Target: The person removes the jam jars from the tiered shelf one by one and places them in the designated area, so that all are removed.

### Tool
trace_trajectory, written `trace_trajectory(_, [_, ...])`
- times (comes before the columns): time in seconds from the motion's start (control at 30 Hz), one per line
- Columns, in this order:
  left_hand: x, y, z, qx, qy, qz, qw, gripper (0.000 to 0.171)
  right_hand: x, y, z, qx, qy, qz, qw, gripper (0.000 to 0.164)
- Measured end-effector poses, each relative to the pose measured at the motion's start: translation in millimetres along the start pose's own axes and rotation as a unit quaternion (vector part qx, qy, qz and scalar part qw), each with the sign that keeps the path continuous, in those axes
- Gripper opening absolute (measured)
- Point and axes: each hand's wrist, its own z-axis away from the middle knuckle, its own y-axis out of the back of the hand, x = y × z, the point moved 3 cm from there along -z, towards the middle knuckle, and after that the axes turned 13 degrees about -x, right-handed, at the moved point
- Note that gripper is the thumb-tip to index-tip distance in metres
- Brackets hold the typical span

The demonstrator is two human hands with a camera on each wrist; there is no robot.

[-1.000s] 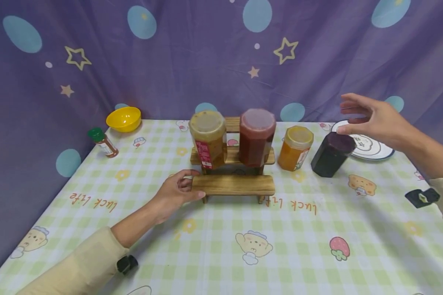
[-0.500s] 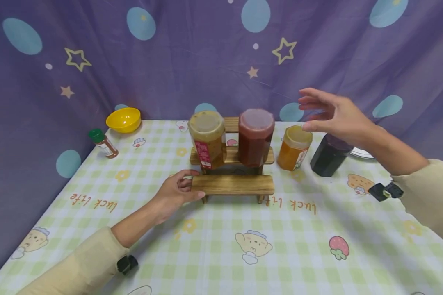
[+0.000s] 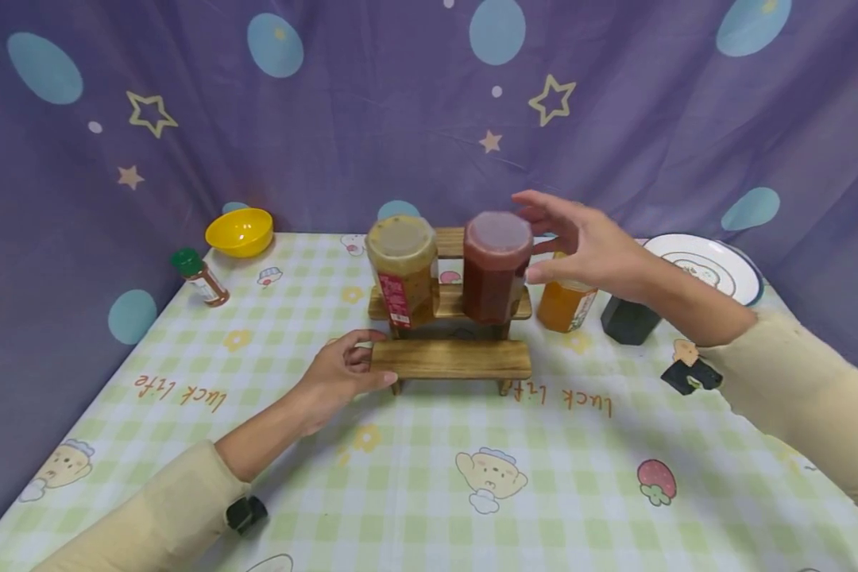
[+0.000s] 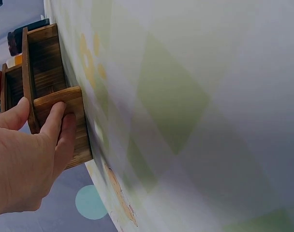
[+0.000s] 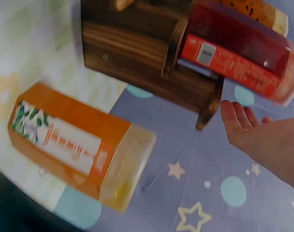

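Note:
A stepped wooden rack (image 3: 450, 359) stands mid-table. My left hand (image 3: 336, 383) grips the left end of its lowest step, with the thumb (image 4: 17, 115) along the front and the fingers against the end. On the middle step are a jar of dark red contents (image 3: 496, 282) and, to its left, a jar of yellowish seeded contents (image 3: 418, 290). My right hand (image 3: 597, 253) holds nothing; its spread fingers reach up to the right side of the red jar. In the right wrist view those fingers lie just beside the red jar (image 5: 229, 63) and the rack's upper end.
Right of the rack stand an orange jar (image 3: 563, 310), partly behind my right hand, and a dark octagonal jar (image 3: 628, 322). A white plate (image 3: 740, 274) lies behind them. At the back left are a yellow bowl (image 3: 239, 234) and a green-capped spice bottle (image 3: 207, 284).
My right hand has moved left from above the dark jar, passing over the orange jar, to the red jar's side. My left hand and the rack have stayed put.

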Motion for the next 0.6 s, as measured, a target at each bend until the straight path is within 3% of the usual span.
trace_trajectory(0.2, [0.5, 0.3, 0.7, 0.001, 0.002, -0.001, 1.0000, 0.057, -3, -12, -12, -0.011, 0.022, -0.022, 0.999, 0.091])
trace_trajectory(0.6, [0.6, 0.2, 1.0, 0.007, 0.011, -0.001, 0.9999, 0.057, -5, -20, -18, 0.014, 0.002, -0.023, 1.000, 0.071])
